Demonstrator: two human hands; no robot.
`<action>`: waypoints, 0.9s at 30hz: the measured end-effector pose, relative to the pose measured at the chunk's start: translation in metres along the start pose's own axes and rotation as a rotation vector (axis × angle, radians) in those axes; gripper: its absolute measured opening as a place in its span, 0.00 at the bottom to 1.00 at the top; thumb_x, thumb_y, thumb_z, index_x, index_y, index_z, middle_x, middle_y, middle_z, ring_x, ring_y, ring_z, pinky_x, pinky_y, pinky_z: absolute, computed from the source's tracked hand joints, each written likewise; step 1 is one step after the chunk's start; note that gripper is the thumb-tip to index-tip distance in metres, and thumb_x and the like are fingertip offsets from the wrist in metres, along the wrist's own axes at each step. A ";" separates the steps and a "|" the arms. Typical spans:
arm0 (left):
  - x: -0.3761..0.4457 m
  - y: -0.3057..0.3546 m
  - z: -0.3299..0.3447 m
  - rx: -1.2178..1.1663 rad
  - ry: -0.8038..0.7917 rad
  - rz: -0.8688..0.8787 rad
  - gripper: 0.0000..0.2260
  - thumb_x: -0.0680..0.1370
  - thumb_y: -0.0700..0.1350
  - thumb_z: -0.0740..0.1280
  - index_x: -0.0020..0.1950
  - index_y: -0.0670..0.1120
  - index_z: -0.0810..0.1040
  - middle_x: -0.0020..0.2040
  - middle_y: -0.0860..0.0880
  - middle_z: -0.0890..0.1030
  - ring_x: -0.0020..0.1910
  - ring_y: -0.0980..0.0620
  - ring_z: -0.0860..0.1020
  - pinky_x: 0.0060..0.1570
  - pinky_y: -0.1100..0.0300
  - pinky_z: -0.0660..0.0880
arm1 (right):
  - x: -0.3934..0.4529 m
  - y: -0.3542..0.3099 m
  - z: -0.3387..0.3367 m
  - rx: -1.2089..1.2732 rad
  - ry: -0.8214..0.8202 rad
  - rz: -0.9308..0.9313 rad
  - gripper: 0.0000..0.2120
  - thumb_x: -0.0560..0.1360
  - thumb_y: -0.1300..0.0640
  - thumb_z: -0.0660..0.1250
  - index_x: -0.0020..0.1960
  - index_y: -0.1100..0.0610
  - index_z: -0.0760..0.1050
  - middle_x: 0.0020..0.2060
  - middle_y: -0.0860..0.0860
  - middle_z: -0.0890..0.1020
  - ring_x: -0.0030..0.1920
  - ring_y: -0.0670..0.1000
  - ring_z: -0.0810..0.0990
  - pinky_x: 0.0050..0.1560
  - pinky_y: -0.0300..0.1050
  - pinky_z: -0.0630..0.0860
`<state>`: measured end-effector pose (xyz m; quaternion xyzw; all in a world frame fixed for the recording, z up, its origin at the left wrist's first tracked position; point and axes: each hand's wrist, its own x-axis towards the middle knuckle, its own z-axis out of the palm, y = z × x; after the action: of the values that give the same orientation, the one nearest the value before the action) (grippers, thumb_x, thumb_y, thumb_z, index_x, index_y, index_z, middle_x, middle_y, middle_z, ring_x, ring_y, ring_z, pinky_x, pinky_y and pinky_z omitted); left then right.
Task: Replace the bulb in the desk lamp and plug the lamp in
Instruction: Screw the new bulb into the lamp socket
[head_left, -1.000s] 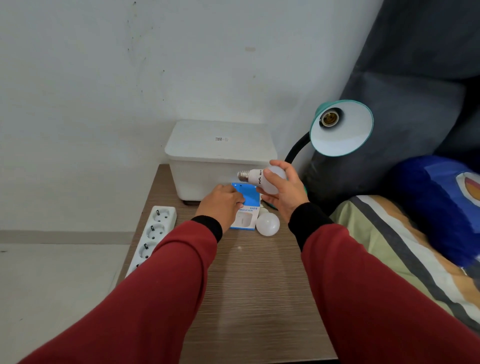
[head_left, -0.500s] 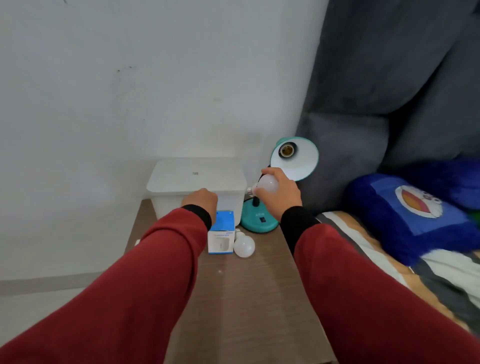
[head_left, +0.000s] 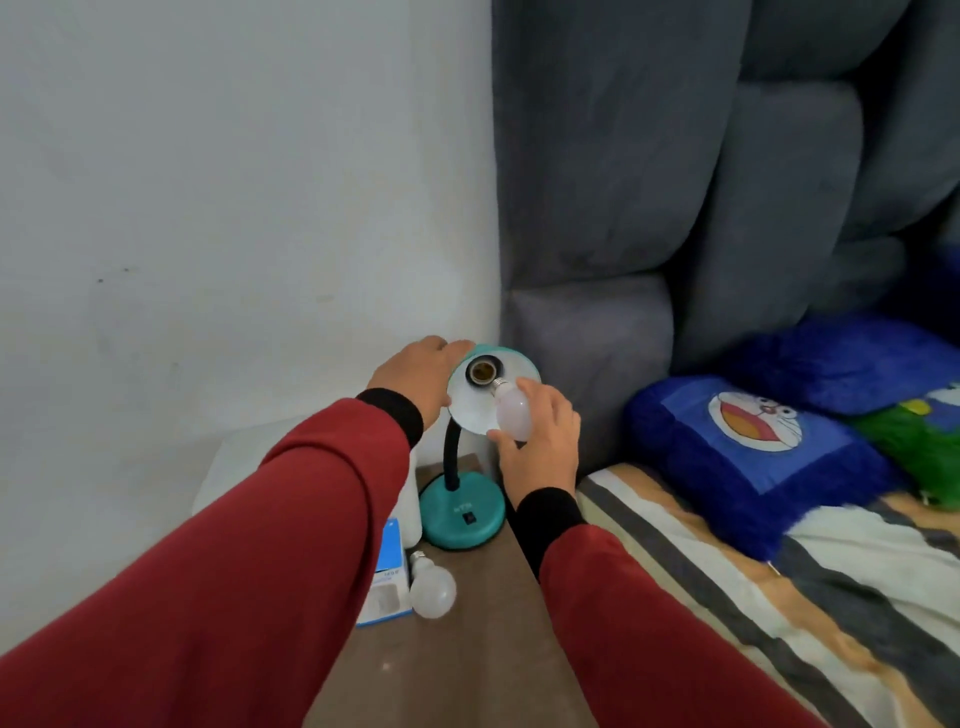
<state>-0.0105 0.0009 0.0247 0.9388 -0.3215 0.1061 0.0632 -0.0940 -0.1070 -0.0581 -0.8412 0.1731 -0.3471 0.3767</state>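
Observation:
A teal desk lamp stands on its round base at the back of the wooden table, its white-lined shade tilted toward me with the socket empty. My left hand holds the back and left rim of the shade. My right hand grips a white bulb, its metal screw base pointing up at the socket and just below-right of it. A second white bulb lies on the table beside a blue and white bulb box.
A white lidded container sits behind my left sleeve at the wall. A grey padded headboard rises right of the lamp. The bed with striped sheet and blue cartoon pillow borders the table's right edge.
My left hand left the box and rose to take the lamp shade. My right hand carried the bulb up to just below the socket. The view swung up and right.

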 end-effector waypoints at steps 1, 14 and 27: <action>0.006 0.000 0.002 -0.001 -0.009 0.024 0.31 0.77 0.37 0.66 0.76 0.53 0.58 0.70 0.45 0.67 0.68 0.45 0.70 0.65 0.52 0.71 | 0.003 0.002 0.005 0.018 0.003 0.005 0.29 0.69 0.61 0.73 0.68 0.53 0.69 0.66 0.53 0.70 0.65 0.54 0.67 0.65 0.41 0.65; 0.030 -0.022 0.024 -0.089 -0.031 0.106 0.36 0.78 0.28 0.59 0.74 0.63 0.56 0.64 0.48 0.75 0.56 0.52 0.79 0.59 0.65 0.69 | 0.035 0.004 0.035 0.136 -0.062 0.172 0.31 0.67 0.54 0.75 0.67 0.51 0.66 0.61 0.54 0.69 0.62 0.55 0.71 0.60 0.45 0.72; 0.037 -0.022 0.024 -0.249 -0.057 0.074 0.39 0.76 0.23 0.53 0.73 0.63 0.60 0.61 0.45 0.75 0.56 0.49 0.80 0.59 0.60 0.74 | 0.038 0.002 0.037 0.271 -0.170 0.249 0.32 0.72 0.59 0.69 0.73 0.50 0.61 0.68 0.55 0.63 0.64 0.55 0.71 0.65 0.44 0.71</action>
<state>0.0353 -0.0078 0.0088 0.9138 -0.3684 0.0408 0.1661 -0.0414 -0.1101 -0.0602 -0.7812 0.1950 -0.2456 0.5398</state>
